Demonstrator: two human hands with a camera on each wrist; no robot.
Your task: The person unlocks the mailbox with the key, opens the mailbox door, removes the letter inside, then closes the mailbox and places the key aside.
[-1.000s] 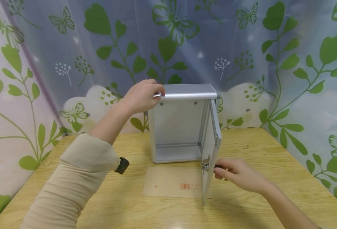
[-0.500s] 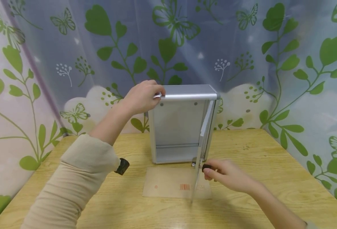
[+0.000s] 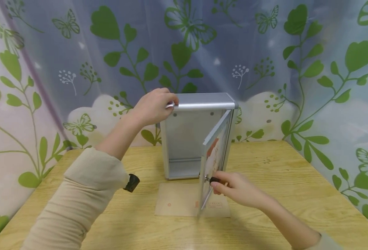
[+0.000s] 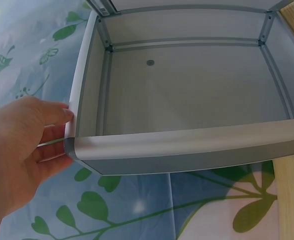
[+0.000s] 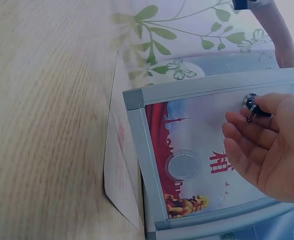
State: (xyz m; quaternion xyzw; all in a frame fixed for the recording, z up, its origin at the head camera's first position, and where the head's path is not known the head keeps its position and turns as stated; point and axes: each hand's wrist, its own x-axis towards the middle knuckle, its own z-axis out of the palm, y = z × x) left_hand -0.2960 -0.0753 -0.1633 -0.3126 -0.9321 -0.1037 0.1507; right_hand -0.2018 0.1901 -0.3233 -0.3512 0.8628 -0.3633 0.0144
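Observation:
A silver metal box [image 3: 202, 99] stands upright on the table, its inside showing through the partly open door [image 3: 211, 158]. My left hand [image 3: 155, 107] grips the box's top left corner, fingers bent over the edge. In the left wrist view, the thumb side of that hand [image 4: 24, 150] lies against the frame. With thumb and fingers, my right hand [image 3: 238, 189] pinches a black-headed key [image 3: 214, 180] in the door's lock. The right wrist view shows the lock [image 5: 249, 100], a key ring and the door's printed front, with red characters and a round clear disc [image 5: 182, 165].
A brown envelope [image 3: 174, 201] with red print lies flat on the wooden table [image 3: 258, 229], in front of the box and partly behind the door. A curtain [image 3: 199, 45] with green leaves and butterflies hangs close behind. A black strap end [image 3: 131, 182] sticks out by the left sleeve.
The door has swung left, towards the box's opening, and its printed front has come into view. My right hand has moved left with the key. The left hand stays on the corner.

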